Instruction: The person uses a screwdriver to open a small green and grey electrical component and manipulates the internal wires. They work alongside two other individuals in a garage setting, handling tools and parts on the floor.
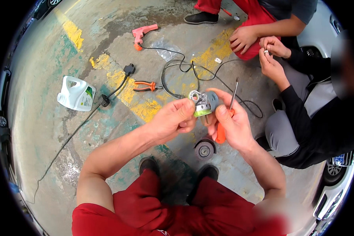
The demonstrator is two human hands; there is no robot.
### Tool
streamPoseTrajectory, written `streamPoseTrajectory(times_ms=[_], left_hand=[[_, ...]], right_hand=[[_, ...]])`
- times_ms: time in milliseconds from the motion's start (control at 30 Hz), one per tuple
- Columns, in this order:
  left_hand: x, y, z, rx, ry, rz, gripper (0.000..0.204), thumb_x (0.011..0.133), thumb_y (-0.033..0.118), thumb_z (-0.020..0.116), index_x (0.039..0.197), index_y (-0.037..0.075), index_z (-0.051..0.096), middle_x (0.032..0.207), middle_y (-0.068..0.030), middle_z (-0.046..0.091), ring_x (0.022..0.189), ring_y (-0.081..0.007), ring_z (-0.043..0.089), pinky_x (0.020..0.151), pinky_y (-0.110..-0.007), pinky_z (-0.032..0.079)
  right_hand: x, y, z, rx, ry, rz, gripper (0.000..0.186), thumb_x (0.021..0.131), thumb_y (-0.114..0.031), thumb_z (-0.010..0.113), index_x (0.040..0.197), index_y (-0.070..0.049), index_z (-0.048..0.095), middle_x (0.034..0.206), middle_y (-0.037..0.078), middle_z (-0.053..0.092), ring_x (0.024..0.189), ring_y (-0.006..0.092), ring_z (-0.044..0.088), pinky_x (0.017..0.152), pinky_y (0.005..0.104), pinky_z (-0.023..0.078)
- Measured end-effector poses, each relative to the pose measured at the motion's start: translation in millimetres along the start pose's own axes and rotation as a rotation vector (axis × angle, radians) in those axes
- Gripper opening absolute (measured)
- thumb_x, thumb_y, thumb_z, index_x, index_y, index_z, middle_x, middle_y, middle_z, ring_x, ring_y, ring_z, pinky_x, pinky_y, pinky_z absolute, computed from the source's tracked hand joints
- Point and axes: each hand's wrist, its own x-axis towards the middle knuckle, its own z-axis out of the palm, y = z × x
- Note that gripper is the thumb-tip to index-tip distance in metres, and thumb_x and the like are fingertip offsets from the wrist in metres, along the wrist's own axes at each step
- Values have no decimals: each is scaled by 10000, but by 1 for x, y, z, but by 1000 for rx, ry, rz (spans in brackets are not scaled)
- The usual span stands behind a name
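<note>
In front of me, my left hand (177, 116) pinches a small silvery part with a ring, several holes and a lime-green band (202, 105). I cannot make out what it belongs to. My right hand (234, 124) holds a screwdriver (221, 131) with an orange handle, its metal shaft pointing up and away. Fingers of that same hand also touch the part's rounded grey plate (212, 100), so both hands meet at the part. Below them on the floor lies a grinder with a round disc (204, 150), its body mostly hidden.
Pliers (145, 85), a pink heat gun (142, 34), a clear plastic bag (164, 48) and a black cable (163, 74) lie ahead. A white jug (75, 94) sits left beside a corded black connector (104, 100). Two people crouch at right; one's hands (273, 59) hold something small.
</note>
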Motion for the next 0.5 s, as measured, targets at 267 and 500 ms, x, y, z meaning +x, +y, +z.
streamPoseTrajectory(times_ms=[267,500], left_hand=[[2,5,-4,38,-123,-220,750,1066,755,323,1137,69,618,764,8,447,635,-120,390,579,-287,340],[8,8,1,180,-115,-308,757,1076,764,253,1189,97,594,794,-22,510,640,-135,414,587,-301,347]], right_hand=[[-1,-23,-21,-236,-152,-34,505,1070,-203,690,1526,-27,561,892,-19,584,649,45,556,581,199,438],[0,-23,-28,-589,-196,-306,483,1026,-131,727,1494,-64,628,853,-16,532,749,94,511,678,273,446]])
